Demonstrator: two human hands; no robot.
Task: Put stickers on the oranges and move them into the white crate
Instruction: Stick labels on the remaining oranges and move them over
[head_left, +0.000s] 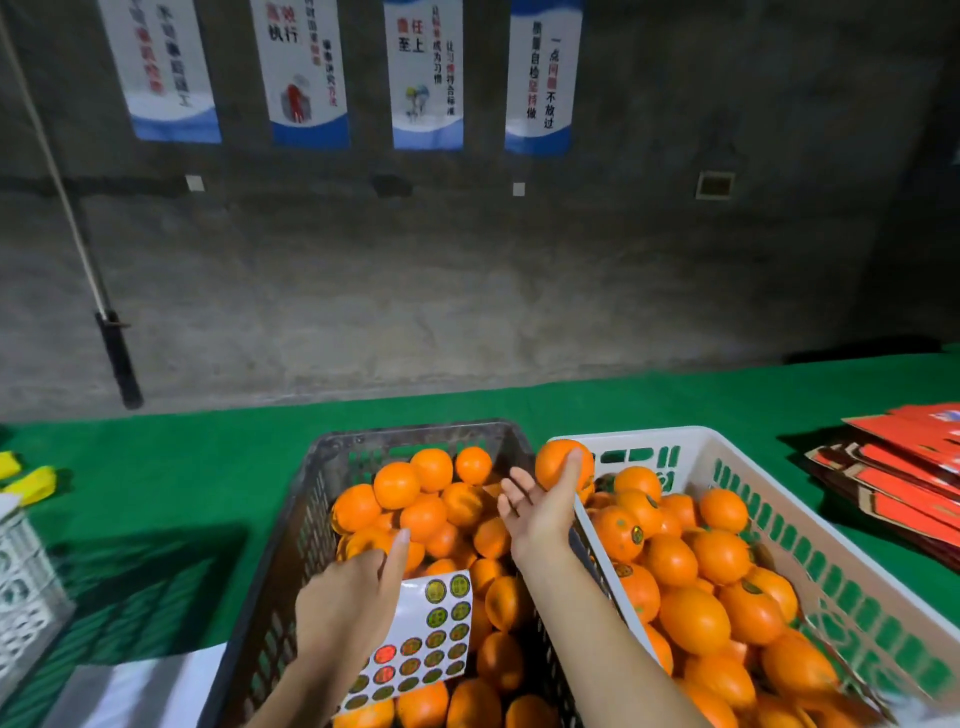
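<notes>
A dark crate (415, 429) in front of me is piled with oranges (397, 484). To its right stands the white crate (649, 434), which holds several oranges (693, 619), some with stickers. My right hand (540, 512) is raised over the gap between the crates with its fingers spread. One straight finger lies against an orange (557, 460) above the white crate's near-left corner. My left hand (353, 592) reaches down among the dark crate's oranges. A sheet of round stickers (434, 636) sticks out from under its palm; its fingers are hidden.
The crates stand on a green cloth table (182, 493). Flattened red cartons (909, 483) lie stacked at the right. A white lattice crate (21, 597) and yellow items (31, 483) are at the left edge, and white paper (140, 691) lies at the lower left. A concrete wall is behind.
</notes>
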